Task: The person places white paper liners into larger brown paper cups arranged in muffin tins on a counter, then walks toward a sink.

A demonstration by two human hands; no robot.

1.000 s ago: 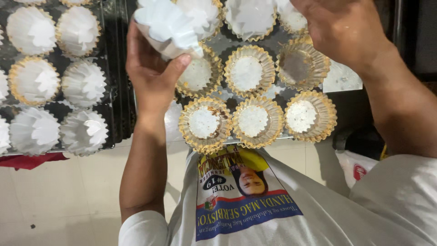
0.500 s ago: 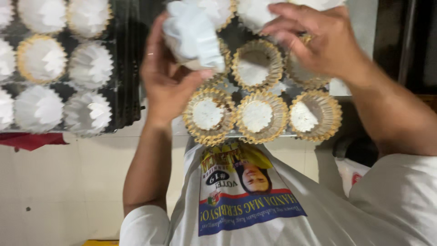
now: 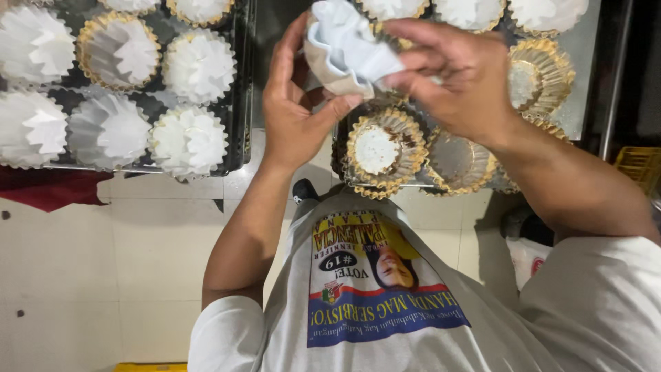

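At nine o'clock, a dark tray (image 3: pixel 242 103) carries white paper liners (image 3: pixel 187 141). The left hand (image 3: pixel 296 103) cups a liner stack (image 3: pixel 344 48) at twelve; the right hand (image 3: pixel 461 76) pinches its edge above gold fluted moulds (image 3: pixel 382 151).

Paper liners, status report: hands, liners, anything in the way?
Left hand grips the stack of white paper liners. Right hand pinches its top. Empty fluted tin directly below. Nothing between.
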